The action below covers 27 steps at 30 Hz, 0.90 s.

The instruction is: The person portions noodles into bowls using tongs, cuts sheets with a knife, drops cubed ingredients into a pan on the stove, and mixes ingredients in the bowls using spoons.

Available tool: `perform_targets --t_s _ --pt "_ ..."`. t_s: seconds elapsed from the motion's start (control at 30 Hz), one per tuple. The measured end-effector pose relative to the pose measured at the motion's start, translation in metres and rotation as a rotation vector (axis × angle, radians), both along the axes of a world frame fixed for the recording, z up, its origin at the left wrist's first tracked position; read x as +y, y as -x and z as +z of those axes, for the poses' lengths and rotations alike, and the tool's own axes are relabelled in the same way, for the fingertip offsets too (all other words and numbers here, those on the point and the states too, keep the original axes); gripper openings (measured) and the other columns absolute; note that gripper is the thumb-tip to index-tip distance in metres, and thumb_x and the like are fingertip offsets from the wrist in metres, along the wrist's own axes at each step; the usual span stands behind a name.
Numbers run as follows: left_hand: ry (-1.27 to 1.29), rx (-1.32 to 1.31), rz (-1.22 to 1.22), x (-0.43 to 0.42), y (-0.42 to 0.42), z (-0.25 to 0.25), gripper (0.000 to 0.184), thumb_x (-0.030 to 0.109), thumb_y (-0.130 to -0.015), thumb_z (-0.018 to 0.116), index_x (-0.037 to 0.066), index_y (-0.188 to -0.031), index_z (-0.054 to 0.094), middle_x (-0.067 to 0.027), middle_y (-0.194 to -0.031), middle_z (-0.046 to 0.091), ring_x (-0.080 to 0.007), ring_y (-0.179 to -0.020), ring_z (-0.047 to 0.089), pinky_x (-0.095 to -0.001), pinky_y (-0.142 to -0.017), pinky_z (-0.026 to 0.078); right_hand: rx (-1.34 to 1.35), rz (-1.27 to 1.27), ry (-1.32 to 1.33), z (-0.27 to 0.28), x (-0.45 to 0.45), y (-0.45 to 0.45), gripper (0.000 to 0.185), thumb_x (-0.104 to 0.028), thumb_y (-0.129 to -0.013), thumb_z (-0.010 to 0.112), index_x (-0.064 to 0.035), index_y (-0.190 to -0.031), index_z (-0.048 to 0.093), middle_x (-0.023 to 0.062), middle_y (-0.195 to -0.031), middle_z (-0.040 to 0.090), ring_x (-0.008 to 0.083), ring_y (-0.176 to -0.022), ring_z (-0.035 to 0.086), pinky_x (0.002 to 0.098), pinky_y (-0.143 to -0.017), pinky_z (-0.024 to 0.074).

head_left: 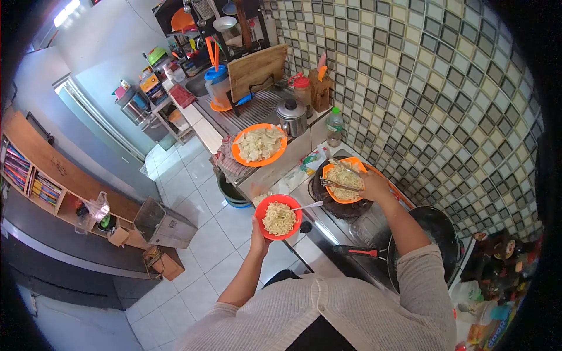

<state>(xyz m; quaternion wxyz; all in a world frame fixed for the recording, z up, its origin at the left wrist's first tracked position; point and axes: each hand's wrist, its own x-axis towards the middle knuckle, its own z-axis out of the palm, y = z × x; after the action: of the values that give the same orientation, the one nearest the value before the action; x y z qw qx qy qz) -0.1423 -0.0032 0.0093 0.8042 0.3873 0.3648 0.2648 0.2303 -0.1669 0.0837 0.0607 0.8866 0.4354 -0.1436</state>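
Observation:
My left hand (257,238) is wrapped round the side of a red bowl (298,212) and holds it up beside the stove. Noodles (278,219) lie in it, and a light-coloured utensil handle (308,206) leans out over its rim. In my right hand (374,187) is a pair of metal tongs (341,186), their two arms spread over an orange bowl (355,161). That bowl also contains noodles (344,174) and sits on a dark stove burner (333,206). The tongs' tips appear to have nothing between them.
A wok (424,225) with a red-and-black handle (358,251) is on the stove. An orange plate of pale folded food (259,145), a metal pot (291,117) and a plastic bottle (334,126) stand beyond. Several bottles and packets crowd the lower right. A tiled wall rises behind the stove.

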Motion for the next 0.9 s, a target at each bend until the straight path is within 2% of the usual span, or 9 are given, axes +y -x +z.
perform_targets --t_s 0.13,0.23,0.43,0.5,0.57,0.67,0.73,0.83,0.9 --pt "-0.010 -0.036 0.003 -0.001 0.004 -0.001 0.071 0.065 -0.099 0.020 0.015 -0.147 0.035 -0.0094 -0.144 0.048 -0.0268 -0.127 0.052 -0.0473 -0.102 0.045 -0.021 -0.007 -0.008 -0.005 -0.003 0.002 0.090 -0.038 -0.073 0.077 -0.0119 -0.148 0.035 0.0134 -0.138 0.048 0.0280 -0.126 0.050 0.0468 -0.100 0.0456" --pt "-0.018 -0.038 0.004 0.000 0.008 -0.002 0.071 0.065 -0.098 0.020 0.015 -0.146 0.036 -0.0088 -0.144 0.049 -0.0263 -0.127 0.053 -0.0464 -0.101 0.046 -0.060 0.018 -0.097 -0.005 -0.007 0.006 0.089 -0.037 -0.071 0.080 -0.0103 -0.145 0.039 0.0122 -0.133 0.051 0.0285 -0.125 0.051 0.0481 -0.100 0.0453" --pt "-0.034 -0.043 -0.004 0.000 0.013 -0.002 0.072 0.066 -0.098 0.021 0.015 -0.146 0.036 -0.0077 -0.144 0.049 -0.0261 -0.127 0.052 -0.0458 -0.102 0.045 0.062 0.005 -0.211 0.002 -0.021 -0.007 0.093 -0.036 -0.072 0.080 -0.0093 -0.148 0.036 0.0161 -0.135 0.049 0.0310 -0.125 0.050 0.0428 -0.102 0.0438" --pt "-0.029 -0.061 -0.006 0.001 0.014 -0.006 0.072 0.066 -0.098 0.021 0.015 -0.146 0.036 -0.0075 -0.144 0.049 -0.0260 -0.127 0.052 -0.0458 -0.102 0.045 0.214 0.033 -0.359 0.006 -0.036 -0.017 0.086 -0.036 -0.074 0.079 -0.0065 -0.145 0.041 0.0190 -0.136 0.049 0.0342 -0.124 0.050 0.0397 -0.104 0.0420" --pt "-0.019 -0.078 -0.008 -0.002 0.015 -0.007 0.072 0.067 -0.098 0.021 0.016 -0.146 0.036 -0.0073 -0.144 0.048 -0.0259 -0.127 0.052 -0.0457 -0.102 0.045 0.205 0.073 -0.389 0.015 -0.061 -0.025 0.083 -0.036 -0.075 0.079 -0.0049 -0.143 0.044 0.0197 -0.136 0.049 0.0346 -0.124 0.050 0.0384 -0.104 0.0415" --pt "-0.006 -0.049 -0.007 -0.007 0.023 -0.007 0.073 0.067 -0.097 0.022 0.015 -0.146 0.037 -0.0076 -0.144 0.049 -0.0258 -0.127 0.052 -0.0462 -0.103 0.044 0.273 0.069 -0.429 0.057 -0.114 -0.002 0.074 -0.036 -0.078 0.077 -0.0013 -0.137 0.050 0.0196 -0.133 0.052 0.0337 -0.122 0.051 0.0371 -0.103 0.0412" --pt "-0.004 -0.069 -0.029 -0.002 0.025 -0.012 0.072 0.067 -0.097 0.022 0.015 -0.146 0.037 -0.0076 -0.143 0.050 -0.0257 -0.127 0.052 -0.0457 -0.102 0.045 0.176 0.091 -0.569 0.081 -0.155 0.012 0.065 -0.031 -0.081 0.075 -0.0026 -0.135 0.053 0.0172 -0.129 0.054 0.0310 -0.119 0.053 0.0351 -0.100 0.0425" --pt "-0.021 -0.103 -0.070 -0.004 0.034 -0.008 0.071 0.066 -0.098 0.023 0.015 -0.145 0.037 -0.0075 -0.142 0.050 -0.0257 -0.126 0.053 -0.0442 -0.099 0.048 0.242 -0.096 -0.618 0.133 -0.209 0.061 0.052 -0.021 -0.085 0.072 -0.0055 -0.132 0.056 0.0141 -0.124 0.056 0.0257 -0.110 0.057 0.0334 -0.093 0.0464" --pt "-0.020 -0.102 -0.102 -0.004 0.045 -0.011 0.070 0.065 -0.098 0.023 0.015 -0.145 0.037 -0.0074 -0.142 0.050 -0.0257 -0.126 0.053 -0.0439 -0.098 0.048 0.229 -0.176 -0.638 0.147 -0.246 0.090 0.050 -0.019 -0.086 0.070 -0.0063 -0.132 0.057 0.0126 -0.124 0.056 0.0233 -0.108 0.058 0.0329 -0.090 0.0477"
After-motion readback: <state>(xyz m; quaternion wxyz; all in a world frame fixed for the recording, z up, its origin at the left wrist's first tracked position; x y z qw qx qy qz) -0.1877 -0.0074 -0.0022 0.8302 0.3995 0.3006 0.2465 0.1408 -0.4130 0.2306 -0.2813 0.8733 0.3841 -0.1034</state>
